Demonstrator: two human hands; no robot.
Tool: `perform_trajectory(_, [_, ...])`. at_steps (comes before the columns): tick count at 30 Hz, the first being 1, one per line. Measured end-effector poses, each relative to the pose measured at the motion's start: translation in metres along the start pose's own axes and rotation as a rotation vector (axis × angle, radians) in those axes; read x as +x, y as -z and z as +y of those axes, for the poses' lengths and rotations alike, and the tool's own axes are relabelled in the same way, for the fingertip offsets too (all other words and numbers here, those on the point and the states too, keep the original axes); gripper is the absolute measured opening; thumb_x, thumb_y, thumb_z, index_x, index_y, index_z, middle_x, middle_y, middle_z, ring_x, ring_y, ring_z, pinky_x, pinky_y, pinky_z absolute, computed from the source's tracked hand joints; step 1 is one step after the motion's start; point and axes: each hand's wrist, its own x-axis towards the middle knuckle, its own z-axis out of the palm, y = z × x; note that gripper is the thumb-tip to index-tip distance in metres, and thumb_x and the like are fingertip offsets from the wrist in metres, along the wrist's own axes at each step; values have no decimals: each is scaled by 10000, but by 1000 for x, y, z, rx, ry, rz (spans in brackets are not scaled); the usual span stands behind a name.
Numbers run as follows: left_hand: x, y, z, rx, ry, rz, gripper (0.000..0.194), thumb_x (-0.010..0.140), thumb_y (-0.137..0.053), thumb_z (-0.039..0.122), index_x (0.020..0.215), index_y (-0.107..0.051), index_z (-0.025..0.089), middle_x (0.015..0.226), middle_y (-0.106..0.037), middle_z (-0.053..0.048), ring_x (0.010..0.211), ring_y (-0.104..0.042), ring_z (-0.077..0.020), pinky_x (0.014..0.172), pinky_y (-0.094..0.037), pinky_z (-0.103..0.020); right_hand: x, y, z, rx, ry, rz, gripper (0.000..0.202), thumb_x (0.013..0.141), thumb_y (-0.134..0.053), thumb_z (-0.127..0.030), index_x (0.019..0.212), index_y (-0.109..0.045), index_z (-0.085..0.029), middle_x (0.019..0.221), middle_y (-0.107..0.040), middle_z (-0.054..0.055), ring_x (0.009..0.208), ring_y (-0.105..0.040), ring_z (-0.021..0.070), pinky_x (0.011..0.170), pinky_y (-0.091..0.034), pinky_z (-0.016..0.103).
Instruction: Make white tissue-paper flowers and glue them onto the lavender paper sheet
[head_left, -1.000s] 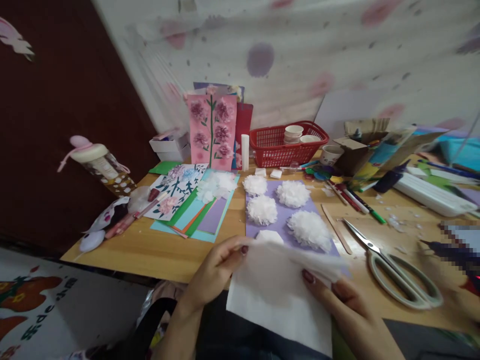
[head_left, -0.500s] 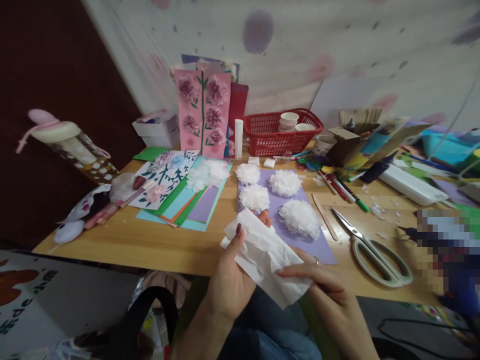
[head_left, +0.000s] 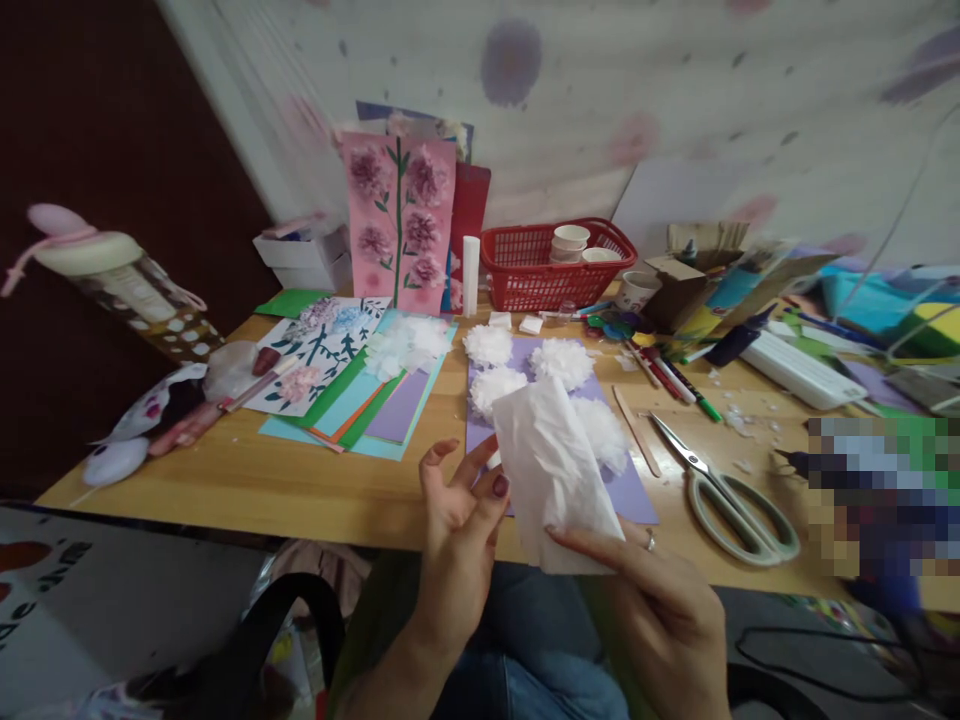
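A creased white tissue [head_left: 551, 470] is held up in front of me over the table's near edge. My right hand [head_left: 652, 590] pinches its lower right part, with one finger lying across the front. At the tissue's left edge is my left hand [head_left: 457, 540], palm up, its fingers apart and curled; whether a fingertip touches the tissue I cannot tell. Behind it lies a purple sheet [head_left: 634, 495] with several fluffy white paper flowers [head_left: 561, 362], partly covered by the tissue.
Scissors [head_left: 720, 495] and a wooden stick [head_left: 636, 430] lie to the right. Coloured papers [head_left: 382, 430] are fanned out at left, with loose white petals [head_left: 409, 345] on top. A red basket [head_left: 525, 290], a glue stick [head_left: 470, 275] and a pink flower picture [head_left: 401, 225] stand behind.
The tissue has turned more upright and shifted a little right with my right hand. My left hand, which held it across its palm, has come off to the side with its fingers spread.
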Motion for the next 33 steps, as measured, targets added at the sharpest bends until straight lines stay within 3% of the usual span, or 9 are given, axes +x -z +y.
perform_trajectory(4, [-4,-2,-5,121,-42,-48,340,818,-788,213,997,-500,243,1025,-735,-6,959,-702,-132,887,-507,-250,-3,1,5,20,3,-24,498,880,-502,-13,1093,-764,-380,1063,-782,-46,889,-755,125,728,-585,163])
perform_trajectory(9, [-4,-7,-8,164,-24,-29,318,848,-765,262,1080,-554,208,1056,-743,-45,995,-701,-160,881,-514,-261,-10,1,9,-24,62,-56,481,910,-509,-24,1152,-737,-372,1192,-735,-29,1011,-719,128,796,-564,184])
perform_trajectory(13, [-3,-9,-10,147,-29,13,327,846,-764,301,1089,-565,207,1047,-753,-38,984,-699,-159,886,-514,-266,-9,-1,7,-51,66,-51,442,925,-520,-49,1119,-753,-371,1156,-736,-10,973,-714,134,758,-562,197])
perform_trajectory(16, [-3,-9,-9,152,-10,54,326,843,-760,359,1068,-580,207,993,-755,-26,922,-699,-150,826,-513,-242,-7,3,7,-56,111,-120,444,922,-529,-48,1147,-745,-364,1126,-747,-1,928,-727,131,743,-571,188])
perform_trajectory(23, [-1,-10,-7,176,-27,96,277,823,-766,407,892,-589,205,790,-713,27,742,-646,-99,714,-486,-184,-7,8,8,-109,127,-128,448,929,-526,-59,1172,-733,-373,1102,-768,1,920,-745,137,755,-588,184])
perform_trajectory(28, [0,-8,-3,256,-65,51,320,801,-782,424,846,-550,208,693,-672,49,628,-572,-70,603,-444,-144,1,27,3,60,59,-342,290,898,-604,-155,1078,-768,-313,1172,-747,68,1041,-730,239,808,-614,269])
perform_trajectory(30, [-3,-6,0,341,-75,-6,321,806,-774,431,823,-545,207,680,-661,43,625,-570,-76,600,-445,-149,3,35,4,225,-64,-282,253,917,-614,-280,1145,-724,-285,1271,-702,103,1120,-698,283,881,-608,336])
perform_trajectory(33, [-10,-2,2,507,-66,-128,269,858,-720,424,823,-573,202,670,-634,35,623,-554,-82,585,-431,-154,2,36,7,390,-166,-106,411,940,-593,-423,1325,-618,-283,1304,-683,121,1132,-691,293,923,-592,387])
